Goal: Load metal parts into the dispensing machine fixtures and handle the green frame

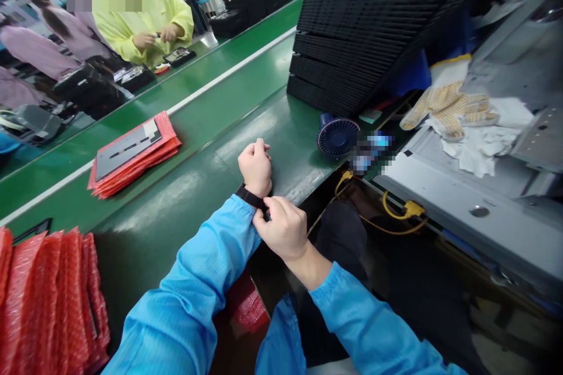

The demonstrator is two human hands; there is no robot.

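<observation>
My left hand (255,166) is curled into a loose fist above the edge of the green conveyor belt (197,123); nothing shows in it. A black wrist strap (250,196) circles my left wrist just past the blue sleeve cuff. My right hand (284,227) is closed with its fingertips pinching that strap at the underside of the wrist. Both arms wear light blue sleeves.
A stack of red bubble bags with a grey plate on top (134,152) lies on the belt. More red bags (48,299) stand at the lower left. Black trays (373,23) are piled at right, with a small blue fan (338,136), gloves (448,105), and a person in yellow (145,23) across the belt.
</observation>
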